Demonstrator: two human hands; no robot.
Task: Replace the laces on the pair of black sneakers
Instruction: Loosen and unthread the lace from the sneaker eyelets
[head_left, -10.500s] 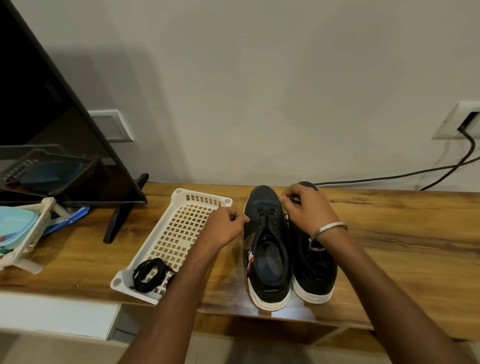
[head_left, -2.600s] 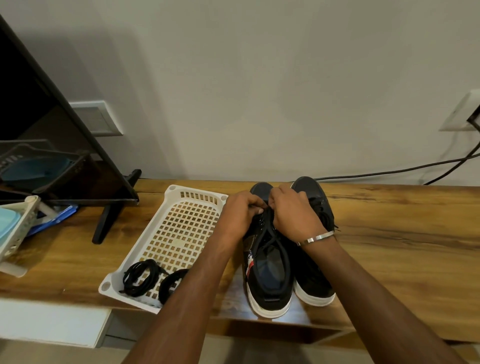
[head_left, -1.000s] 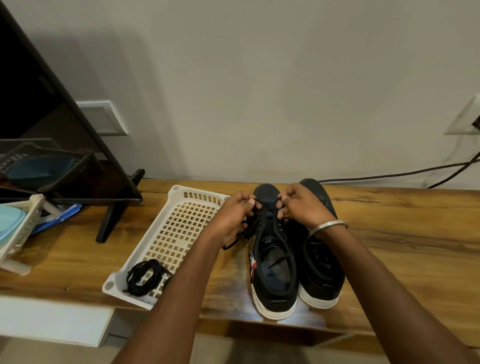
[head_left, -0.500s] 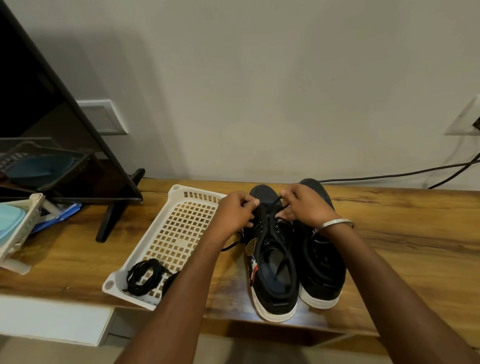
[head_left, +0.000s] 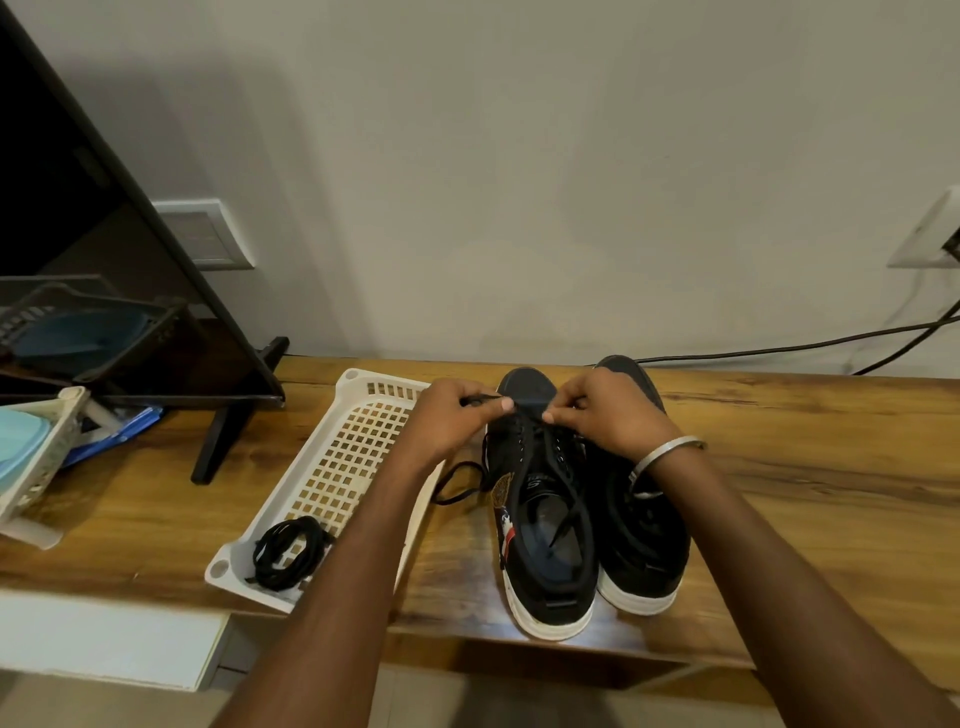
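Two black sneakers with white soles stand side by side on the wooden table, toes toward the wall: the left sneaker (head_left: 543, 525) and the right sneaker (head_left: 641, 530). My left hand (head_left: 457, 421) pinches a black lace (head_left: 462, 480) near the left sneaker's toe; a loop of that lace hangs onto the table. My right hand (head_left: 608, 415) pinches the same lace at the eyelets; another strand lies in the shoe's opening. A coiled black lace bundle (head_left: 285, 553) lies in the white basket tray (head_left: 337, 457).
A dark screen on a stand (head_left: 228, 436) leans at the left. A white rack with teal containers (head_left: 31, 457) sits at the far left. A black cable (head_left: 779, 348) runs along the wall to a socket (head_left: 930, 234). The table's front edge (head_left: 571, 644) is near me.
My left hand has drawn the lace end a little up and leftward, and both hands sit slightly nearer the sneaker's toe. The lace loop on the table has grown longer.
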